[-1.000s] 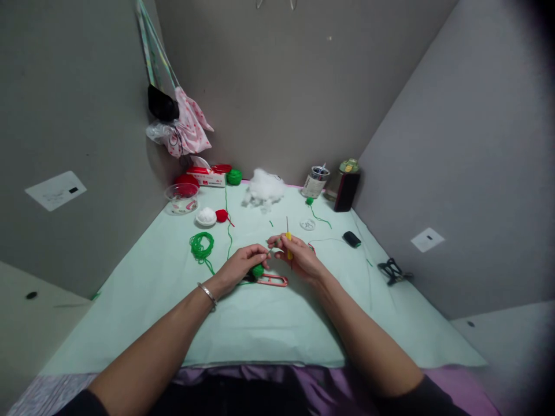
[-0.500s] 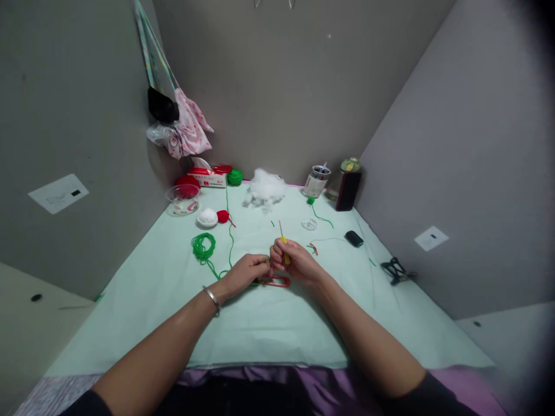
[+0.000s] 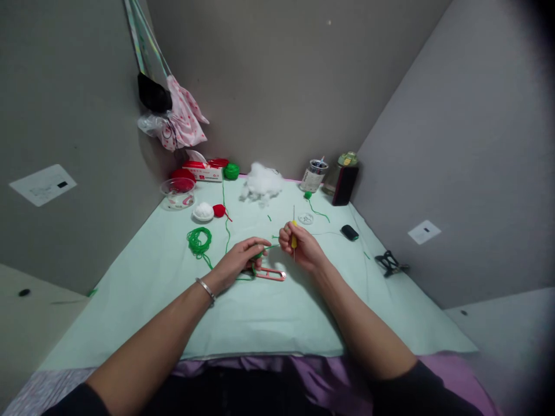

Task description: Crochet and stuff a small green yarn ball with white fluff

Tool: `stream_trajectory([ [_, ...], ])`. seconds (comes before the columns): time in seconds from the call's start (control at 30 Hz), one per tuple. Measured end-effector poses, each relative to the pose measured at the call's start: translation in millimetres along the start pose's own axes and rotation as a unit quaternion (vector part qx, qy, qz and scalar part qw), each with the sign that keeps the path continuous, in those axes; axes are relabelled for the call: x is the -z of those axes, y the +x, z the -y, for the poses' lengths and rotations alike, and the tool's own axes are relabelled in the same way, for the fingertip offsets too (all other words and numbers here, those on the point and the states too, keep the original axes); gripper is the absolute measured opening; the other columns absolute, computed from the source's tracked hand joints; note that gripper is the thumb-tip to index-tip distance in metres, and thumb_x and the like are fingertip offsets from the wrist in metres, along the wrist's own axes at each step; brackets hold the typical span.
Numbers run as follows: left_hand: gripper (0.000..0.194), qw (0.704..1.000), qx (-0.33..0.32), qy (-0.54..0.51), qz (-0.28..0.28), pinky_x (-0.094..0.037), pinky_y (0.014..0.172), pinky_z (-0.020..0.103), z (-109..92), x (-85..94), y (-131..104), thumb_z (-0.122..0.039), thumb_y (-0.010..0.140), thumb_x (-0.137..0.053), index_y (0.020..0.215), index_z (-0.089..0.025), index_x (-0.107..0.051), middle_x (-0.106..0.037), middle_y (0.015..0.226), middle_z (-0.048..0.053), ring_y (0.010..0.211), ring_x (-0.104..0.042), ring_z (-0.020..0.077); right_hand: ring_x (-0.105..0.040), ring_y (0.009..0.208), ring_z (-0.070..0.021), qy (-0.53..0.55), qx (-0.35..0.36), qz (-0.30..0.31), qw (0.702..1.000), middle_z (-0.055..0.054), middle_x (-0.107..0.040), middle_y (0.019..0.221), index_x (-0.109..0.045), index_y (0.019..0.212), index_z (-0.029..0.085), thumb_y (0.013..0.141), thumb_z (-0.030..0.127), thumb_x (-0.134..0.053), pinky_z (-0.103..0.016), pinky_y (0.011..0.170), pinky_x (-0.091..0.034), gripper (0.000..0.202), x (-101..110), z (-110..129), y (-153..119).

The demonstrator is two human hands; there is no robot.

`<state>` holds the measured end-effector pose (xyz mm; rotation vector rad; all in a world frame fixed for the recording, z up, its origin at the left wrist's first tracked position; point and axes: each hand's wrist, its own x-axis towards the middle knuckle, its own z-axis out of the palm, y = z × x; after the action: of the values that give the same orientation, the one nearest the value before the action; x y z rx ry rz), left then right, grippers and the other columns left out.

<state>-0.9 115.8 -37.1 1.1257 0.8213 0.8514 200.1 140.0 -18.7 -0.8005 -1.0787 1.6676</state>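
Crochet hook (image 3: 293, 238): slim, stiff, light; right hand (image 3: 300, 248) grips its yellow handle. Green yarn piece (image 3: 259, 254): soft, pinched by left hand (image 3: 240, 260).

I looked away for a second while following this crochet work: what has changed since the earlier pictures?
The right hand has drawn away to the right with the yellow-handled hook, opening a gap from the left hand, with a green strand between them. The left hand keeps pinching the small green piece. The red snips and green yarn coil lie unmoved.
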Motion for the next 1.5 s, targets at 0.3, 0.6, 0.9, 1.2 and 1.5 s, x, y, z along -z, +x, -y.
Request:
stream_trajectory([
  [0.3, 0.046, 0.996, -0.02, -0.082, -0.036, -0.056, 0.081, 0.028, -2, 3.6, 0, -0.045, 0.081, -0.082, 0.116, -0.019, -0.067, -0.073, 0.097, 0.004, 0.08, -0.069, 0.0141, -0.02, 0.042, -0.0043, -0.057, 0.022, -0.058, 0.996, 0.004, -0.059, 0.075, -0.062, 0.095, 0.021, 0.087, 0.056, -0.069, -0.024, 0.042, -0.017, 0.036, 7, -4, 4],
  [0.6, 0.05, 0.997, -0.034, -0.036, -0.059, -0.044, 0.05, 0.022, 4, 4.5, 4, -0.065, 0.083, -0.072, 0.08, -0.017, -0.059, -0.062, 0.067, -0.001, 0.05, -0.055, 0.0094, -0.045, 0.058, -0.0095, -0.21, 0.0, 0.013, 0.978, 0.002, -0.06, 0.062, -0.071, 0.07, 0.015, 0.073, 0.044, -0.086, -0.025, 0.056, -0.032, 0.033, -19, -8, -10],
  [0.9, 0.044, 0.996, -0.054, -0.004, -0.068, -0.025, 0.042, 0.017, 4, 0.3, 1, -0.058, 0.084, -0.075, 0.079, -0.018, -0.058, -0.047, 0.054, -0.009, 0.042, -0.035, 0.005, -0.045, 0.061, -0.0103, -0.242, -0.007, 0.024, 0.97, 0.004, -0.055, 0.06, -0.071, 0.072, 0.015, 0.074, 0.051, -0.081, -0.025, 0.06, -0.034, 0.038, -18, -13, -10],
  [1.2, 0.051, 0.994, -0.043, -0.052, -0.086, -0.042, 0.051, 0.021, 8, -1.4, 1, -0.067, 0.09, -0.062, 0.096, -0.017, -0.064, -0.06, 0.075, -0.002, 0.053, -0.05, 0.0089, -0.038, 0.048, -0.0066, -0.274, -0.036, -0.02, 0.961, 0.005, -0.058, 0.061, -0.075, 0.089, 0.015, 0.082, 0.045, -0.079, -0.021, 0.045, -0.028, 0.031, 9, 18, 8],
  [1.5, 0.042, 0.995, -0.029, -0.04, -0.092, -0.038, 0.05, 0.02, 4, -0.4, 0, -0.057, 0.091, -0.065, 0.091, -0.015, -0.064, -0.056, 0.074, -0.003, 0.053, -0.048, 0.0076, -0.068, 0.113, -0.0257, -0.43, -0.032, -0.244, 0.869, -0.011, -0.065, 0.133, -0.062, 0.133, 0.018, 0.1, 0.036, -0.066, -0.047, 0.094, -0.06, 0.038, 89, 67, 100],
])
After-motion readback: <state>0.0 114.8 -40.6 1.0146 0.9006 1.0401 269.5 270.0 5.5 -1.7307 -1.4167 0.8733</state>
